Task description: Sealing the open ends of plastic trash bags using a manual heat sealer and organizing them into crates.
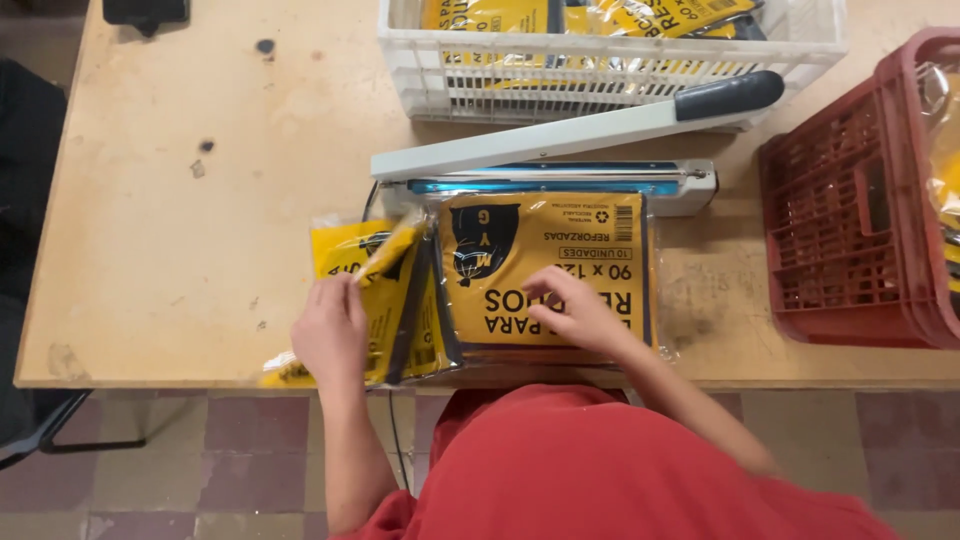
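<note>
My right hand [577, 307] lies flat on a yellow and black bag packet [545, 240] in clear wrap, whose far end sits at the blue sealing bar of a white heat sealer [560, 160] with its arm raised. My left hand [332, 330] grips the edge of another yellow packet [385, 262], lifted from a small pile [345, 300] to the left. I wear a red garment.
A white plastic crate [610, 60] with several yellow packets stands behind the sealer. A red crate [865, 200] sits at the right. The wooden table [200, 200] ends at its near edge just below my hands. A dark object [145, 12] lies at the far left.
</note>
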